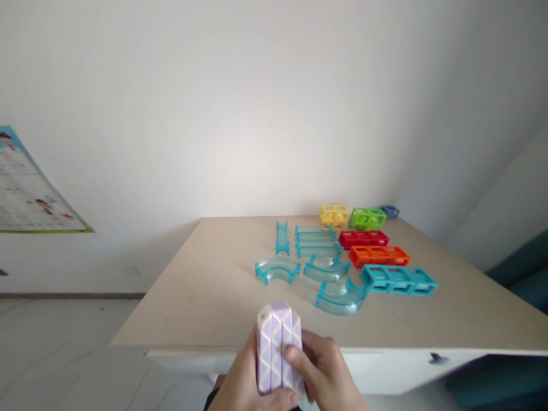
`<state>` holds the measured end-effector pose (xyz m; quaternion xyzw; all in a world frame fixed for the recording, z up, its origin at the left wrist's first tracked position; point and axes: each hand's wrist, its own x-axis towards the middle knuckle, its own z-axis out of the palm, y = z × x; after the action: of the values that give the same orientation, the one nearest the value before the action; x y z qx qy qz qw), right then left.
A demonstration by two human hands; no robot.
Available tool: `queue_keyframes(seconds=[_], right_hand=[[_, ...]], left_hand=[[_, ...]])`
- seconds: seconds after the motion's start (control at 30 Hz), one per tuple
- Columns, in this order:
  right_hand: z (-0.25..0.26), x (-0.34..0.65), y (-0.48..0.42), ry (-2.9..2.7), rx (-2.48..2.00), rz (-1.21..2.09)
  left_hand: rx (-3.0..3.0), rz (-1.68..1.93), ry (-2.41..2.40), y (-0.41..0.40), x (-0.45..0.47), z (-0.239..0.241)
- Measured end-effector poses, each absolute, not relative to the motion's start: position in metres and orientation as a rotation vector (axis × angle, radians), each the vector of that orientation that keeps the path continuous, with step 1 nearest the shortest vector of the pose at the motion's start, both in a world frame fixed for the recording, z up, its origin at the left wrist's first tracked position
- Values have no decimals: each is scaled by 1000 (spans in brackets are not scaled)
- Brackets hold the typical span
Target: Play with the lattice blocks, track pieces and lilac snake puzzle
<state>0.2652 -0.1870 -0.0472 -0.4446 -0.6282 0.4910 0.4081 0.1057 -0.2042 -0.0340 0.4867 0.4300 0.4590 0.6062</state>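
A lilac and white snake puzzle (277,345), folded into a compact upright block, is held between my two hands in front of the table's near edge. My left hand (246,379) wraps its left side and lower end, with the thumb across the bottom. On the right, my right hand (323,365) grips the block's side, its thumb pressing on the front face. The fingers behind the block are mostly hidden.
On the wooden table (188,297) lie clear blue curved track pieces (342,298) and straight track pieces (317,242). Turquoise (400,279), orange (379,256), red (363,238), green (367,218) and yellow (334,217) frame blocks stand on the right. A wall rises behind.
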Motion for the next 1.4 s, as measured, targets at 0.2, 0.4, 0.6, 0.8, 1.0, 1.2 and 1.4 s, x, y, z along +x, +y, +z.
queue_keyframes(seconds=[0.2, 0.4, 0.6, 0.8, 1.0, 1.2, 1.4], right_hand=[[-47, 263, -177, -1552, -1346, 895], [-33, 253, -161, -1790, -1417, 323], [-45, 252, -153, -2095, -1284, 44], [-50, 268, -153, -2262, -1168, -43], [-43, 260, -166, -2069, -1199, -354], [-57, 246, -161, -2186, -1329, -293], [-46, 241, -160, -2310, -1330, -187]], left_hand=[[1057, 1125, 1018, -180, 112, -27], [578, 1439, 981, -156, 129, -39], [598, 1519, 1139, -168, 123, -59], [2031, 1254, 1543, -165, 79, -63], [2547, 923, 1400, -142, 77, -87], [2534, 951, 1357, -139, 79, -79], [2547, 944, 1332, -135, 76, -87]])
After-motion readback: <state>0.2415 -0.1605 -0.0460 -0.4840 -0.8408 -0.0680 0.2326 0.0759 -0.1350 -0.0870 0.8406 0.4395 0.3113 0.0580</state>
